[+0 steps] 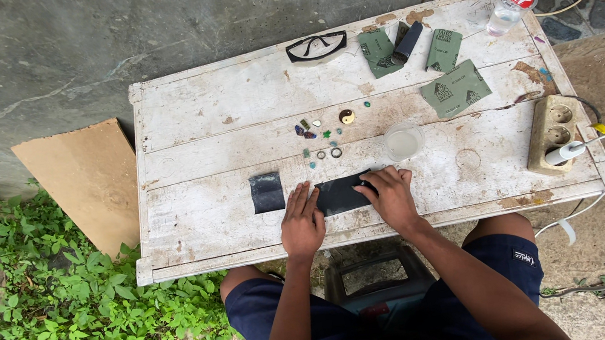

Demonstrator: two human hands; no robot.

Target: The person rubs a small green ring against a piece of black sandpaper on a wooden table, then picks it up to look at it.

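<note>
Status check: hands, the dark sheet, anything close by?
Left hand flat on dark sheet. Right hand pressing its right end. Second dark piece just left; small cup beyond.

Table (234,102): wood, chipped matt white paint, rough. Dark sheet (343,194) near edge: matt, gritty-looking, like abrasive paper. Far green sheets (454,89): matt paper. Cup (402,141): clear plastic. Left board (91,179): plain brown cardboard. Wall (150,28): rough grey concrete.

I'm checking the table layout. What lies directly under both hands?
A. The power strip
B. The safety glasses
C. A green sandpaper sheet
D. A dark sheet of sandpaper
D: the left hand and right hand both press on the dark sheet near the table's front edge.
</note>
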